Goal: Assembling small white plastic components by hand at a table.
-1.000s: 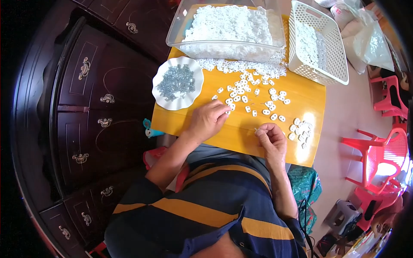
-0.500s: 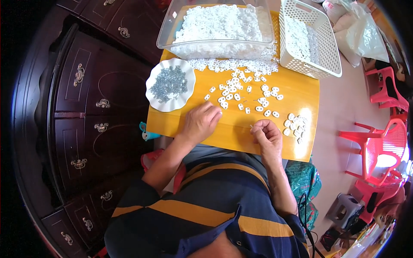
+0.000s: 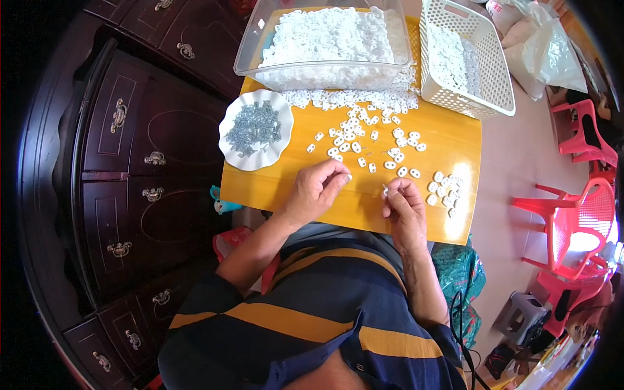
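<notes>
My left hand [image 3: 317, 190] hovers over the near part of the yellow table [image 3: 273, 188], thumb and fingertips pinched on a small white plastic piece [image 3: 349, 177]. A short distance to its right, my right hand [image 3: 407, 211] pinches a small thin screw [image 3: 385, 188], its tip pointing up past the fingertips. Loose white two-hole plastic pieces [image 3: 355, 147] lie beyond both hands. A separate cluster of white pieces [image 3: 445, 190] sits to the right of my right hand. At the far left of the table, a white scalloped dish [image 3: 229, 110] holds a heap of small grey metal screws [image 3: 255, 130].
A clear plastic bin [image 3: 325, 70] full of white pieces stands at the back, with more pieces spilled before it. Beside it is a white perforated basket [image 3: 497, 97]. Dark wooden drawers [image 3: 130, 214] rise on the left; red plastic chairs [image 3: 565, 224] stand on the right.
My left hand has moved right and slightly away from me, bringing the white piece nearer to my right hand. The right hand has barely shifted; the screw it holds now points more upward.
</notes>
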A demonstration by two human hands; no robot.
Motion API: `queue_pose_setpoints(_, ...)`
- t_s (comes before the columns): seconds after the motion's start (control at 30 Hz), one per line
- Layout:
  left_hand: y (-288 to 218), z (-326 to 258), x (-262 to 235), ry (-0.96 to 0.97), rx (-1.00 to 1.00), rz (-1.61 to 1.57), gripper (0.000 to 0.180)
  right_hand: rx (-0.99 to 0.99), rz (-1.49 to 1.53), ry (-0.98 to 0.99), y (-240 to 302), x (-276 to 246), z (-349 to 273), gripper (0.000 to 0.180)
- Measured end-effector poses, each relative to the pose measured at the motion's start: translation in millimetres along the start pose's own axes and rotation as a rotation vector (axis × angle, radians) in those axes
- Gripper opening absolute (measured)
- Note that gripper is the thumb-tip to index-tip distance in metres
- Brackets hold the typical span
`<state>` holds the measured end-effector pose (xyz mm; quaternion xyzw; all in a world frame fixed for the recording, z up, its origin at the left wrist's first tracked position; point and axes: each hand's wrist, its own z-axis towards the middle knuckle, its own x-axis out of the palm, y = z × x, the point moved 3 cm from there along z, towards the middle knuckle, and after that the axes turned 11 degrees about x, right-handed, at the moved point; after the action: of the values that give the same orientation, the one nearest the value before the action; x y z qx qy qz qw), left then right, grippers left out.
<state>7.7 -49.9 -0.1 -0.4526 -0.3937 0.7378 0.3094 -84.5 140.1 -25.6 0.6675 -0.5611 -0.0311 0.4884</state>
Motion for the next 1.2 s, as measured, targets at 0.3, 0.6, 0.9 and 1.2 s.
queue_pose_setpoints(0.3,3.3,-1.1,24.2,-0.048,-0.124,-0.335,0.008,0.076,0.235,0.117,2.0,-4.2,0.6,0.013)
queue_pose_setpoints(0.6,-0.7,-1.5,29.6,0.032,-0.164,-0.396,0.015,0.094,0.18,0.083,-0.9,-5.3,3.1,0.009)
queue_pose_setpoints(0.9,0.8,1.0,37.4,0.045,-0.212,-0.469,0.016,0.012,0.15,0.176,-1.1,-7.2,3.7,0.02)
queue_pose_setpoints(1.2,1.6,-1.5,38.4,0.102,-0.21,-0.485,0.018,-0.041,0.135,0.103,-4.2,-8.2,7.4,0.014)
